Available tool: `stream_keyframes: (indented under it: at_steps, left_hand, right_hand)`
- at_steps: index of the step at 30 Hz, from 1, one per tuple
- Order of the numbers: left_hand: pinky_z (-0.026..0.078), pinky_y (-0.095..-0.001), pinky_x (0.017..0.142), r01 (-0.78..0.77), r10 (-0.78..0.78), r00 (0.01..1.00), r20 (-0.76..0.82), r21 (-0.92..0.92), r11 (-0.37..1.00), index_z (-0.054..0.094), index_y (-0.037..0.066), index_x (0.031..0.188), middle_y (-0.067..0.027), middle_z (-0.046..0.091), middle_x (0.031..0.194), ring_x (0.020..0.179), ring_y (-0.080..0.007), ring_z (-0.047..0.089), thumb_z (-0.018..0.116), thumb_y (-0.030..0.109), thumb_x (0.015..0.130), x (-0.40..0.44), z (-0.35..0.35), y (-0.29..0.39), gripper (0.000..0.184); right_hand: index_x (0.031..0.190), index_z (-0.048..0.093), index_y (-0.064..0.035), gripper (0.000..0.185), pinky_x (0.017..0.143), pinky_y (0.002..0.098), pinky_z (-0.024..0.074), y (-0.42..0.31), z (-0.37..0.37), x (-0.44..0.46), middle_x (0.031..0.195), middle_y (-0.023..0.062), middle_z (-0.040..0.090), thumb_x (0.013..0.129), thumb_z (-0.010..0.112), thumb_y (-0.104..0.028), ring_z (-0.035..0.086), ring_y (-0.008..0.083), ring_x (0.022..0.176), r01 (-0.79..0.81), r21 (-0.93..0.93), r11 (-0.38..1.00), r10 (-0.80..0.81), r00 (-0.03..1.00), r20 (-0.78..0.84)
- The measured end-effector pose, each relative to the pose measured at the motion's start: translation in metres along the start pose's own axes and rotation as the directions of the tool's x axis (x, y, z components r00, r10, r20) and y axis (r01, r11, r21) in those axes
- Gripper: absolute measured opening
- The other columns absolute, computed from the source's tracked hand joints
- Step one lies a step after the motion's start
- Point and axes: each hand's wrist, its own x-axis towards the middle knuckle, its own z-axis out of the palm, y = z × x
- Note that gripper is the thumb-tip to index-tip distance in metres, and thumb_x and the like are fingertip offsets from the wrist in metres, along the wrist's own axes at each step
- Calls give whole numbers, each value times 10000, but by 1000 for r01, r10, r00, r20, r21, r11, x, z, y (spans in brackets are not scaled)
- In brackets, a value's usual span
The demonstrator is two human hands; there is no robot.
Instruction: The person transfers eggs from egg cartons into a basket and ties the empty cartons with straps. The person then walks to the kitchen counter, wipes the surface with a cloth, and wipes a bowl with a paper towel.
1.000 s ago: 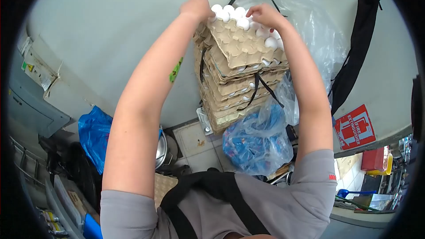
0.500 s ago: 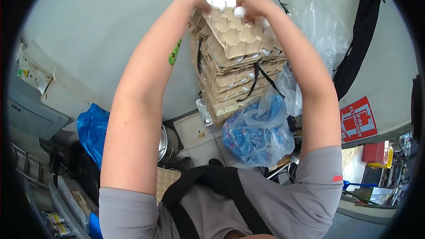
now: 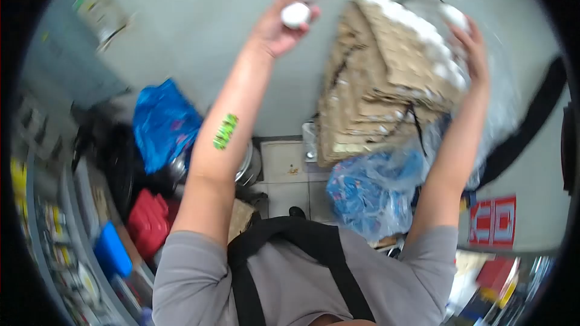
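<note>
Two white eggs (image 3: 296, 15) rest in my left hand (image 3: 283, 29), which is raised palm up to the left of the egg stack, its fingers curled round them. My right hand (image 3: 472, 48) holds at least one white egg (image 3: 454, 17) at the right side of the stack's top. Between the hands stands a tall stack of brown cardboard egg trays (image 3: 362, 78), bound with black straps. White eggs (image 3: 417, 24) fill the back part of the top tray, and its front cups hold none. Motion blurs the frame.
Below the stack lies a blue bag in clear plastic (image 3: 377, 193). Clear plastic sheeting (image 3: 504, 96) and a long black bag (image 3: 525, 127) hang at the right, above a red sign (image 3: 493, 221). A blue bag (image 3: 163, 127), a red item (image 3: 150, 220) and shelving (image 3: 60, 217) are at the left.
My left hand has left the top tray and swung away to the left with two eggs. My right hand has lifted an egg and shifted right. The view has turned, so the stack appears farther right.
</note>
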Motion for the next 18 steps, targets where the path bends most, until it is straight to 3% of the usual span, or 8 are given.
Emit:
stream_keyframes:
  at_steps: [3, 4, 5, 7, 10, 13, 16, 18]
  left_hand:
    - [483, -255, 454, 12, -16, 999, -38, -100, 995, 476, 125, 1104, -67, 568, 929, 741, -220, 610, 666, 285, 743, -91, -20, -2, 438]
    - [490, -251, 437, 14, -21, 999, -41, -148, 989, 461, 129, 1143, -66, 574, 955, 724, -215, 616, 646, 295, 758, -125, -28, -8, 458]
    - [488, -240, 411, -25, 28, 999, 23, -114, 993, 444, 135, 1178, -59, 579, 966, 696, -197, 619, 620, 310, 775, -162, -22, -10, 473]
    - [478, -231, 387, -4, -6, 995, -104, -90, 996, 429, 148, 1201, -64, 580, 981, 662, -179, 617, 593, 316, 792, -243, -28, -19, 471]
    - [486, -230, 390, -135, 104, 893, -439, -41, 990, 370, 121, 1248, -94, 566, 983, 633, -178, 619, 583, 336, 798, -377, -39, -27, 542]
    - [468, -210, 383, -353, 364, 669, -648, 155, 923, 399, 72, 1213, -98, 569, 971, 648, -161, 617, 544, 303, 825, -518, -40, -33, 474]
    - [480, -222, 406, -341, 501, 197, -842, 420, 841, 446, 45, 1153, -85, 580, 983, 653, -161, 614, 544, 313, 829, -654, 30, -25, 432]
    - [464, -212, 414, -203, 520, -162, -838, 544, 814, 462, 43, 1140, -71, 586, 1000, 658, -130, 606, 544, 311, 828, -727, 68, -28, 420]
  right_hand:
    - [1230, 391, -12, 615, 562, 234, 465, -31, 21, -59, 1030, 136, 558, 718, 634, -250, 565, 161, 780, 51, 345, 937, -52, 999, -8]
    - [1212, 397, 9, 665, 505, 217, 457, -23, 36, -73, 1018, 156, 567, 684, 658, -299, 573, 149, 716, 191, 511, 838, -255, 965, 58]
    - [1216, 412, -38, 748, 612, 246, 478, -33, 53, -95, 1083, 153, 529, 615, 710, -368, 563, 172, 791, 51, 603, 796, -264, 926, 271]
    - [1154, 454, -76, 709, 513, 216, 469, -46, 132, -139, 1150, 201, 472, 578, 724, -389, 553, 151, 697, 123, 745, 656, -476, 833, 282]
    - [1078, 482, -128, 667, 368, 207, 427, -66, 260, -235, 1147, 240, 461, 528, 755, -387, 549, 159, 594, -397, 769, 500, -487, 606, 629]
    - [1070, 464, -121, 662, 325, 225, 421, -124, 353, -357, 1061, 246, 520, 507, 762, -301, 553, 177, 536, -728, 431, 533, -449, 189, 873]
    - [1142, 406, -80, 689, 356, 229, 432, -193, 408, -476, 935, 151, 561, 561, 715, -284, 562, 156, 535, -734, 116, 669, -468, -295, 833]
    - [1122, 434, -55, 590, 370, 216, 432, -244, 434, -552, 908, 86, 562, 613, 693, -202, 571, 142, 583, -642, 107, 760, -523, -505, 687]
